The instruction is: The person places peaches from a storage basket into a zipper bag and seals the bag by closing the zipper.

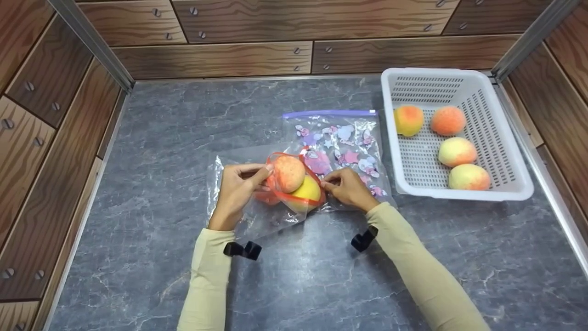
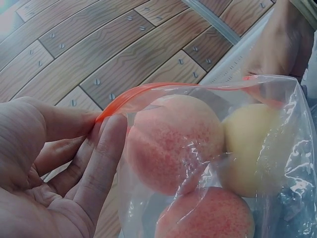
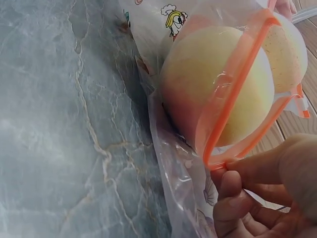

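A clear zip bag with an orange-red zip edge (image 1: 294, 198) holds several peaches, among them a pinkish peach (image 1: 289, 173) and a yellow peach (image 1: 307, 188). The bag's mouth gapes around the fruit. On the mouth's left side, my left hand (image 1: 240, 191) pinches the orange zip edge (image 2: 143, 89) between thumb and fingers. At the opposite corner, my right hand (image 1: 349, 187) pinches the zip edge (image 3: 233, 94) with thumb and index finger. A third peach (image 2: 205, 213) sits lower in the bag in the left wrist view.
A purple-zip bag (image 1: 340, 133) printed with colourful cartoon figures lies flat on the grey marbled table (image 1: 183, 115), partly under the orange-zip bag. At the right stands a white plastic basket (image 1: 510, 138) with several peaches (image 1: 457, 151) inside. Wood-patterned walls (image 1: 257, 18) surround the table.
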